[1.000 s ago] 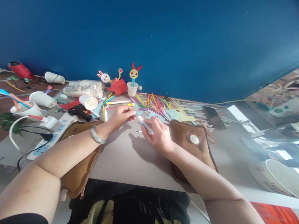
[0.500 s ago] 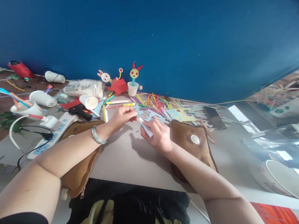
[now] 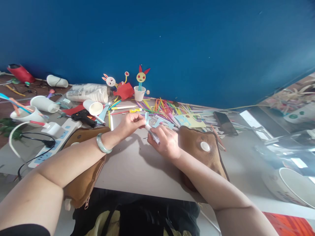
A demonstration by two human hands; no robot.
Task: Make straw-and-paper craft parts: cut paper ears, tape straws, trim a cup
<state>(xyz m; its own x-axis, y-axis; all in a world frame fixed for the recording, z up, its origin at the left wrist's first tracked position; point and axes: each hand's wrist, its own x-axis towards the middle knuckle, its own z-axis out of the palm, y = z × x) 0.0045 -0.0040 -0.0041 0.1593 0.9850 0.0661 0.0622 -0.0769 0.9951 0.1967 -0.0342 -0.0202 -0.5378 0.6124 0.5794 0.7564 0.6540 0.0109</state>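
Observation:
My left hand (image 3: 130, 124), with a pale bangle at the wrist, pinches a small light-blue paper piece (image 3: 147, 116) between thumb and fingertips. My right hand (image 3: 167, 141) is wrapped round a white glue stick (image 3: 154, 136), whose tip points up and left at the paper. The tip is close to the left fingertips; whether it touches the paper I cannot tell. Behind the hands lie light-blue paper scraps (image 3: 161, 122) and a yellow marker-like tube (image 3: 135, 110). A dark pointed tip shows beside the right hand; the rest of it is hidden.
Brown pouches (image 3: 85, 144) lie under both forearms. Colourful pipe cleaners (image 3: 163, 106), a cut sheet (image 3: 194, 120) and a phone (image 3: 224, 123) spread along the wall. To the left are a glue gun (image 3: 84, 117), a power strip (image 3: 57, 141) and paper cups (image 3: 93, 107). A potted paper figure (image 3: 140, 93) stands behind.
The blue paper in my left fingers has shifted slightly right and up. The glue stick has tilted and moved a little left, its tip now nearer the left fingertips.

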